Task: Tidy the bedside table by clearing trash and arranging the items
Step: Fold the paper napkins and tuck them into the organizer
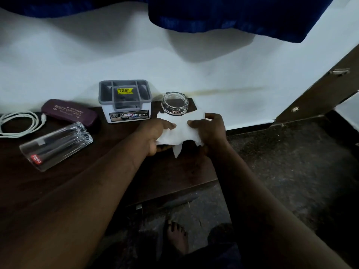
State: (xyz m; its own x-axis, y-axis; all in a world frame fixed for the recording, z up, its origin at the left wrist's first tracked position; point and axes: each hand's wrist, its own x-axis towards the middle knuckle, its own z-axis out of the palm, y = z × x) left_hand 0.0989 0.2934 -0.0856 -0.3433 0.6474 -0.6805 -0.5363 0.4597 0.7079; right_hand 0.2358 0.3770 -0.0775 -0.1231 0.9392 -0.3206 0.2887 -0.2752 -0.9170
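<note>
A white tissue (181, 131) is held just above the right end of the dark wooden bedside table (171, 171). My left hand (155, 135) grips its left edge and my right hand (210, 131) pinches its right edge. Right behind the tissue stands a small clear glass bowl (174, 102). To the left of the bowl sits a grey and white organiser box (125, 100) with a yellow price sticker.
A clear tumbler (56, 145) lies on its side at the table's left. Behind it are a maroon spectacle case (69, 112) and a coiled white cable (18, 123). White bedding (136, 55) and a blue blanket (233, 14) lie beyond. Dark floor (291, 162) is to the right.
</note>
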